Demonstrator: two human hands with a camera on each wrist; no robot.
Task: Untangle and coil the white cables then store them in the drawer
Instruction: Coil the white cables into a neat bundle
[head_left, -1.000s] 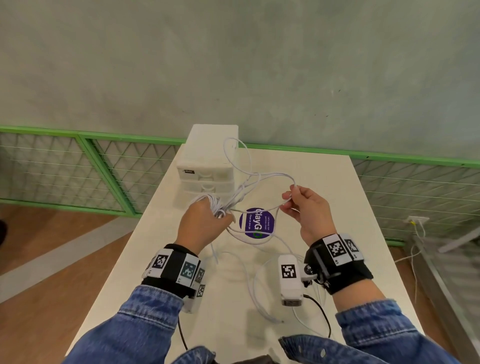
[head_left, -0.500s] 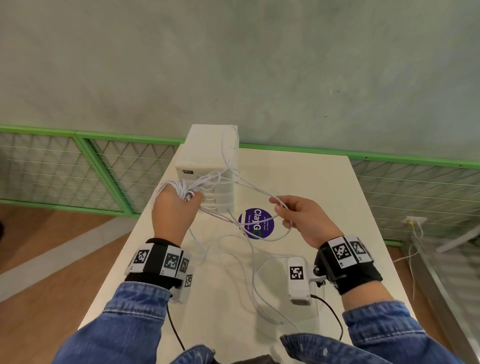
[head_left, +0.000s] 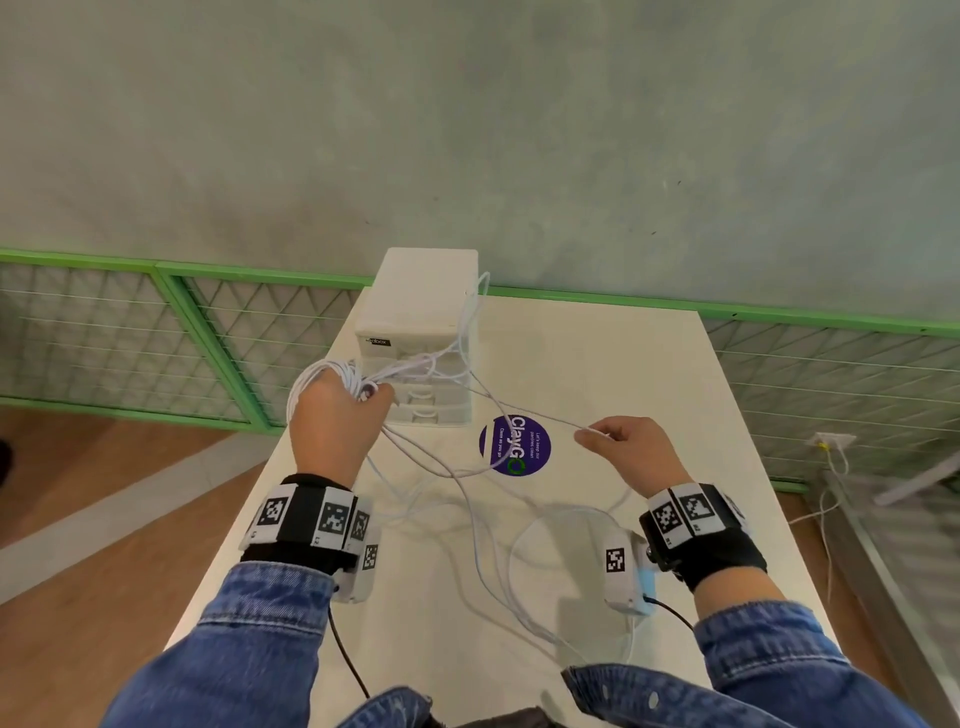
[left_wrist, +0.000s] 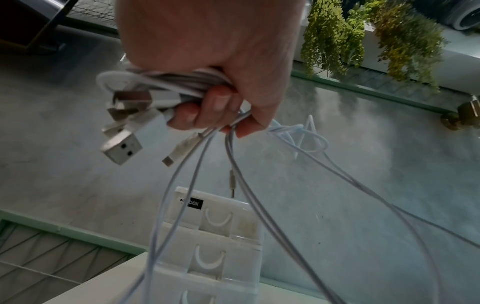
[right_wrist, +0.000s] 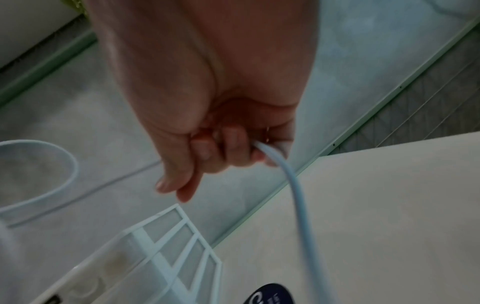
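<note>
White cables (head_left: 457, 467) run from the left hand (head_left: 332, 421) to the right hand (head_left: 631, 449), both held above the counter (head_left: 623, 374). Left hand's fingers (left_wrist: 215, 102) are curled tight round a coiled bundle (left_wrist: 166, 82); USB plugs (left_wrist: 122, 148) stick out of the fist on the left wrist cam, w/ several loose strands hanging down from it. That hand sits just in front of the drawer box (head_left: 421, 332), at its left edge. One loop rises up past the box's right side. Right hand is well right of the box, thumb & forefinger pinching a single strand (right_wrist: 293, 185); its other fingers (right_wrist: 205, 148) are curled in, per right wrist cam. Strand btwn the hands crosses over the purple sticker (head_left: 514, 444), which lies just right of the box front. More slack loops lie on the counter nearer the person than the sticker. Box drawers look closed.
</note>
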